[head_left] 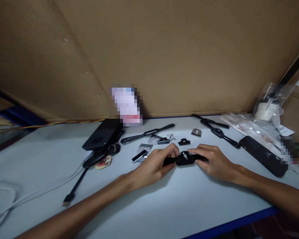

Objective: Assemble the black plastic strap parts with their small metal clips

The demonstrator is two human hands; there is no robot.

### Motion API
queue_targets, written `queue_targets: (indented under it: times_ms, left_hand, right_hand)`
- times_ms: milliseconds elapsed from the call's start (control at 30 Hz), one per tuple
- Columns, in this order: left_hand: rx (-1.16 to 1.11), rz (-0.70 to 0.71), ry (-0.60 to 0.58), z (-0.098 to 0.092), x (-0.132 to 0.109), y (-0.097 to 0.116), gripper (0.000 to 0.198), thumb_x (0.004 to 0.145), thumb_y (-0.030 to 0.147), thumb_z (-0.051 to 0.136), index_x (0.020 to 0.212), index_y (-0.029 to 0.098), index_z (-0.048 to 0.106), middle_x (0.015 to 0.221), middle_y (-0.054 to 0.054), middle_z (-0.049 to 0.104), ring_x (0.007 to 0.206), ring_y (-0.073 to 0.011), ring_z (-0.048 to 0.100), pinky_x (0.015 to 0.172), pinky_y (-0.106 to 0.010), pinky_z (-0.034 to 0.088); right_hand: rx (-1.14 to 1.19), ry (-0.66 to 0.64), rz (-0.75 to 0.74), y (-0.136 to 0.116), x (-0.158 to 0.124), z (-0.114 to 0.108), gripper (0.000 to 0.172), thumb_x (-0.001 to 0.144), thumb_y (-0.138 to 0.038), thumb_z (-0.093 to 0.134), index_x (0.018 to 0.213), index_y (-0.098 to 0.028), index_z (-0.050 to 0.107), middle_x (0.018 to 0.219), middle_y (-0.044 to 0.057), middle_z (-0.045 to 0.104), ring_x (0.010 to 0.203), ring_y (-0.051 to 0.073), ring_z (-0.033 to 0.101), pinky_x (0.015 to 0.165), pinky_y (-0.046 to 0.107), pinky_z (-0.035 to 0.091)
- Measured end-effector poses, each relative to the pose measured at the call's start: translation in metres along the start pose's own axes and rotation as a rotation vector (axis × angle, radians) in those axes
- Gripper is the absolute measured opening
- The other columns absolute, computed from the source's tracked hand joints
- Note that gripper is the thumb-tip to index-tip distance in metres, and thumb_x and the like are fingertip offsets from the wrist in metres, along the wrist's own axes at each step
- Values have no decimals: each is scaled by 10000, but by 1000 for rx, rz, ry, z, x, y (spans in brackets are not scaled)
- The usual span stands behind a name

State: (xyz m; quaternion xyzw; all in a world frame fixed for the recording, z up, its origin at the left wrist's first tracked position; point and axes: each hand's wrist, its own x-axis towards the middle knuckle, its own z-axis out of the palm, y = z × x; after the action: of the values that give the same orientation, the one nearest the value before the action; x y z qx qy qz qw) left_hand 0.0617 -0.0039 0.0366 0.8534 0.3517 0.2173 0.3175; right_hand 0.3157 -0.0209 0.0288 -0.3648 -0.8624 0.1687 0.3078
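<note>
A black spokeshave with a silver screw at its middle is held level between my two hands, above the table. My left hand closes round its left handle, and my right hand pinches the right one. Just beyond lie a small black cap plate, a steel blade with a slot and some silver thumbscrews. More blades and a clamp plate rest by my left wrist. A bare spokeshave body lies farther back, and another spokeshave sits at the right.
A black power bank, a USB cable and a wooden charm lie at the left. A black phone and plastic bags are at the right. Cardboard stands behind the table.
</note>
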Motion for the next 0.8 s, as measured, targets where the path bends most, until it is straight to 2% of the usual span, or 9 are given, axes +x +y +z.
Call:
queue_targets:
  times_ms: [133,433,600,800]
  left_hand:
    - [-6,-1,-2,0,0,0,112,894,198,519,1003,210,501,925,-18,651,820,-178,594,727,-312,455]
    - [3,25,12,1,-1,-5,148,892,186,542,1032,222,507,935,-12,652,810,-177,600,722,-302,456]
    - [54,52,35,3,-2,-8,209,893,182,544,1094,227,509,932,-7,638,791,-168,594,712,-291,457]
    - [91,112,-17,0,-3,-2,165,918,159,493,1070,216,520,975,-32,674,845,-180,624,768,-312,480]
  right_hand:
    - [-4,7,-17,1,0,0,394,874,-51,572,1234,-154,698,994,78,728,875,190,668,801,360,570]
    - [-4,3,-24,2,-1,1,400,887,-69,553,1241,-190,694,999,70,729,891,194,673,811,361,572]
    - [33,-18,19,-1,1,-2,479,870,-73,522,1323,-207,596,1099,73,714,941,194,662,830,367,554]
    - [-12,-82,7,-6,1,-5,288,841,-48,502,1071,-194,593,1029,64,665,878,183,616,773,336,506]
